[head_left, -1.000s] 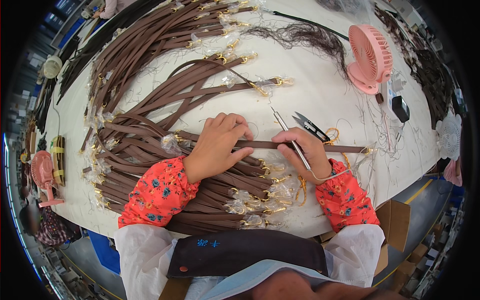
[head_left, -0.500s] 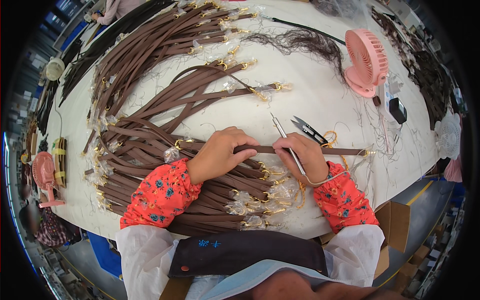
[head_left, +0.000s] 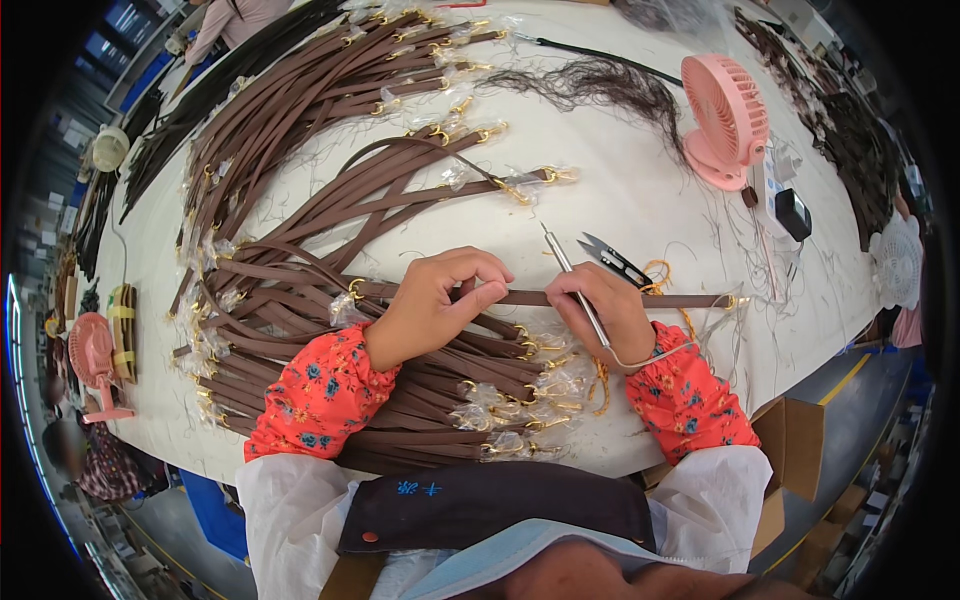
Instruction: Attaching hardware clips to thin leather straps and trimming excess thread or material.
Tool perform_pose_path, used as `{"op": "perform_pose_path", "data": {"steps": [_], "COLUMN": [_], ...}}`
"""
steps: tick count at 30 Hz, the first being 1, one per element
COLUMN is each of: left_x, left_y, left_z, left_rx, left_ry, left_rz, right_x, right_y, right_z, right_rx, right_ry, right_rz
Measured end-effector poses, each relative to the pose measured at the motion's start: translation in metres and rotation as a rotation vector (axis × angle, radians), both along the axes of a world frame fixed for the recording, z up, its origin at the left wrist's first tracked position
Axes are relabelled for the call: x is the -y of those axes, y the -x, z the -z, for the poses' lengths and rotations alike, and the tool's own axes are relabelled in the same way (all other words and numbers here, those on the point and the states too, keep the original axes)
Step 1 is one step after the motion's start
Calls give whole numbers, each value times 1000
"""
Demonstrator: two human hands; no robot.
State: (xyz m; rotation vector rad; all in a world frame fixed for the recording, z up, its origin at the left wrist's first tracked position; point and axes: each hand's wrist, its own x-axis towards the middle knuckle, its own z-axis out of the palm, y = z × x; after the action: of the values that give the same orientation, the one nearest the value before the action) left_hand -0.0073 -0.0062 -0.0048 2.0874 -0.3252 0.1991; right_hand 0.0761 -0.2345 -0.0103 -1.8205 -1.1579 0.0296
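A long brown strap [head_left: 685, 301] lies crosswise in front of me, with gold-coloured hardware at its ends. My left hand [head_left: 435, 305] is over its left part, thumb and forefinger bent toward each other in a pinch; whatever may be between them is too small to make out. Closed around a slim silver pen-shaped tool [head_left: 562, 262], my right hand [head_left: 612, 312] rests at the strap. The tool's thin tip points up and away, and a pale cord runs from its rear over my wrist. Black-handled thread snips [head_left: 620, 262] lie just beyond my right hand.
Piles of brown straps [head_left: 290, 120] with plastic-wrapped gold clasps cover the table's left and near side. A pink fan [head_left: 722, 120] and a power strip [head_left: 775, 205] stand far right. Loose dark threads [head_left: 600, 85] lie at the back. Orange cord [head_left: 603, 388] trails near my right wrist.
My left hand has lifted slightly and turned, its fingers coming off the strap they were gripping. My right hand and the pen-shaped tool have stayed nearly in place.
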Motion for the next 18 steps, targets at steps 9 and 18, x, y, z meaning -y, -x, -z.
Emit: {"op": "perform_pose_path", "data": {"steps": [9,18], "left_x": [7,7], "left_y": [1,3], "left_z": [-1,-11], "left_rx": [-516,-187], "left_ry": [599,-81], "left_rz": [162,-12], "right_x": [0,0], "right_y": [1,0], "right_z": [1,1], "right_rx": [-18,12], "right_ry": [33,26], "right_rz": [6,27]}}
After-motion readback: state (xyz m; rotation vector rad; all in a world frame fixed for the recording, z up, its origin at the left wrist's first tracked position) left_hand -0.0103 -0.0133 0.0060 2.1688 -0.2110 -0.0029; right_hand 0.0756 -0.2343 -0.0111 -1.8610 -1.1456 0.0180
